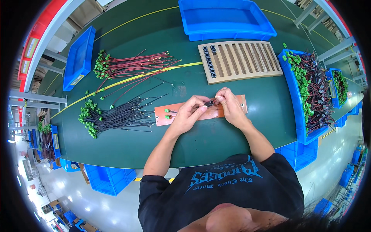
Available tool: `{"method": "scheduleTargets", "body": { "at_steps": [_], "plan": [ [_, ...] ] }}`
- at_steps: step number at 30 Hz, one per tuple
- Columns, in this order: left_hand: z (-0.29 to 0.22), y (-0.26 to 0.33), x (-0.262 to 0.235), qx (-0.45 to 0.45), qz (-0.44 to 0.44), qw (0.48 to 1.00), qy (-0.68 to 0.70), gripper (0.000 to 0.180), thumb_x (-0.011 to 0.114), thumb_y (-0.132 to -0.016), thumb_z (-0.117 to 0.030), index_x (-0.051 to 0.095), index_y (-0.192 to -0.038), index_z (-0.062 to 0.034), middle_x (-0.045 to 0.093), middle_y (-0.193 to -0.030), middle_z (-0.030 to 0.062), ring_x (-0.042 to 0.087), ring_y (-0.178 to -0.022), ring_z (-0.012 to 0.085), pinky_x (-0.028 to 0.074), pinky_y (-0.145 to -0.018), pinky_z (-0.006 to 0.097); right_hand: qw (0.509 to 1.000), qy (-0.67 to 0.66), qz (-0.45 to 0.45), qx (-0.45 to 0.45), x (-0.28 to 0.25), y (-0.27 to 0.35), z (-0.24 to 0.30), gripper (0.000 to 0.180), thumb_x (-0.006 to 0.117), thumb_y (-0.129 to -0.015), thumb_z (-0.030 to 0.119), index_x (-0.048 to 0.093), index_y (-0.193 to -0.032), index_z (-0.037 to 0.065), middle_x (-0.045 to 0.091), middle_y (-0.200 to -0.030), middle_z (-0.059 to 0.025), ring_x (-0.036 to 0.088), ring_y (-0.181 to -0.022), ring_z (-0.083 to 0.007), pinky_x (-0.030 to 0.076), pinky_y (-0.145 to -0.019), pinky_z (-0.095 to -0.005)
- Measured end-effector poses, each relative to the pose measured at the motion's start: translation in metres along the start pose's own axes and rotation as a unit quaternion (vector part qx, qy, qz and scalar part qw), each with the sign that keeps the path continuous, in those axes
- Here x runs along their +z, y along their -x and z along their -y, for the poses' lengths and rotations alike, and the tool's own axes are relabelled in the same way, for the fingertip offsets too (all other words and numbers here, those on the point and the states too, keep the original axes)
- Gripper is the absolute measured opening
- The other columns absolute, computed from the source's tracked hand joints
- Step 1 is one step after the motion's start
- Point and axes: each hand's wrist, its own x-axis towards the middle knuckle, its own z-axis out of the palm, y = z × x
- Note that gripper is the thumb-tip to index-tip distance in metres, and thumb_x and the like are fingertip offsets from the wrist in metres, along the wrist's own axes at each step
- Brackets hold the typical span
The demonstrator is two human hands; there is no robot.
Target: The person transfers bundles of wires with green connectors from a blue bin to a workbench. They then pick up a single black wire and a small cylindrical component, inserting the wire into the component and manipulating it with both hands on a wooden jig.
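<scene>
Over an orange-brown board (212,115), my two hands meet with fingertips almost touching. My left hand (189,115) is closed in a pinch on a small black cylindrical part (209,103). Right at its other end, my right hand (230,107) is pinched closed; what lies between those fingers is too small to make out. Two green connectors (167,116) on short wires rest on the board's left part, their wires running under my left hand. Similar black round parts (209,62) stand in the left slots of a slotted wooden tray (241,77) beyond my hands.
Left of the board lie a bundle of black wires (123,113) and, farther off, red wires (135,63), both with green connectors. A blue bin (301,135) of wired connectors stands at right. Blue trays sit at the back (228,36) and far left (79,58).
</scene>
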Motion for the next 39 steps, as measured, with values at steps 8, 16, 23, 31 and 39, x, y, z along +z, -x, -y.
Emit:
{"method": "scheduleTargets", "body": {
  "at_steps": [8, 16, 23, 31, 39],
  "plan": [
    [-0.004, 0.0, 0.002, -0.076, -0.016, 0.995, 0.055, 0.007, 0.056, -0.108, -0.007, 0.056, -0.109, 0.0001, 0.064, -0.127, 0.017, 0.064, -0.114, 0.0211, 0.052, -0.101, 0.037, 0.996, -0.058, 0.062, -0.027, -0.014, -0.007, 0.021, 0.012, 0.062, -0.104, 0.009, 0.064, -0.108, -0.001, 0.065, -0.097, -0.0116, 0.066, -0.089, -0.0244, 0.054, -0.083, -0.0344],
    [0.007, 0.001, -0.005, -0.027, 0.002, 1.0, 0.0, 0.009, 0.059, -0.107, -0.009, 0.057, -0.108, -0.0002, 0.063, -0.132, 0.0179, 0.06, -0.121, 0.0197, 0.047, -0.108, 0.038, 0.999, -0.035, -0.02, 0.014, -0.009, -0.006, 0.012, 0.009, 0.067, -0.101, 0.008, 0.067, -0.1, -0.002, 0.069, -0.091, -0.0092, 0.065, -0.083, -0.0169, 0.054, -0.08, -0.0306],
    [-0.004, -0.001, 0.002, -0.051, -0.008, 0.997, 0.05, 0.014, 0.067, -0.102, -0.004, 0.059, -0.113, 0.0003, 0.062, -0.134, 0.0184, 0.062, -0.12, 0.0204, 0.05, -0.107, 0.038, 0.979, -0.159, -0.123, 0.043, -0.018, 0.002, -0.004, 0.01, 0.063, -0.104, 0.008, 0.067, -0.103, -0.002, 0.067, -0.093, -0.0041, 0.062, -0.085, -0.0113, 0.053, -0.08, -0.0272],
    [0.001, -0.006, 0.013, -0.035, -0.034, 0.995, -0.09, 0.027, 0.077, -0.092, -0.001, 0.071, -0.118, 0.0022, 0.065, -0.114, 0.0082, 0.068, -0.103, 0.0148, 0.058, -0.089, 0.027, 0.968, -0.238, -0.071, 0.027, -0.016, 0.014, 0.021, 0.016, 0.072, -0.097, 0.003, 0.066, -0.112, 0.001, 0.066, -0.104, -0.0065, 0.063, -0.1, -0.0144, 0.05, -0.094, -0.0284],
    [-0.006, -0.008, 0.001, -0.002, 0.032, 0.999, -0.021, 0.027, 0.075, -0.093, 0.002, 0.07, -0.119, 0.0035, 0.064, -0.112, 0.0092, 0.065, -0.105, 0.0155, 0.057, -0.09, 0.03, 0.992, -0.121, -0.024, 0.013, -0.01, 0.018, 0.006, 0.016, 0.067, -0.102, 0.008, 0.077, -0.108, -0.003, 0.073, -0.1, -0.0099, 0.069, -0.093, -0.017, 0.056, -0.083, -0.0301]
  ]
}}
